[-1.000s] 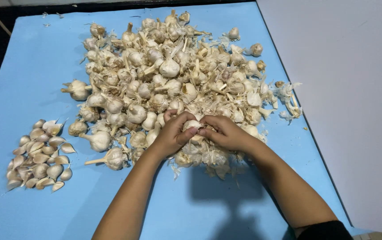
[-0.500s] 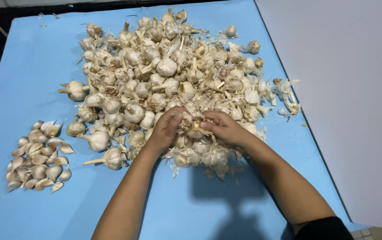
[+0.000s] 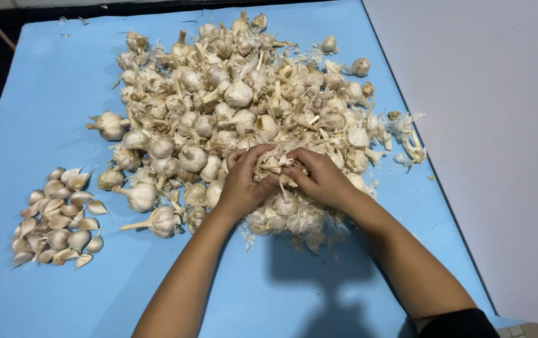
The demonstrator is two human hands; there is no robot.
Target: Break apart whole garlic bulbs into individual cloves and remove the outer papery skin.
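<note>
Far left of the big garlic heap, near the worktop edge: a small pile of loose cloves, kept well apart from the heap, probably so that separated pieces do not mix again with whole bulbs

Just left of the heap, a little detached from it: one whole bulb with short stem, and lower, at the heap's near-left fringe, a bulb with long stalk lying on its side

At the heap's near edge, in the middle: left hand, fingers curled and closed around a garlic bulb, thumb side turned towards the other hand. Bulb between both hands, touching both, mostly covered by fingers, resting just over the heap and not lifted away from it. Held so from two sides most likely for pulling apart; cannot tell how far already split

Directly right of this bulb: right hand, also closed on the same bulb, fingertips pressing in from the right

Below the hands, at the heap's nearest border: papery skins gathered, seemingly fallen straight down from the hands

At the heap's right fringe, near the blue worktop's right edge: dry stems and husk scraps, scattered thin
</note>
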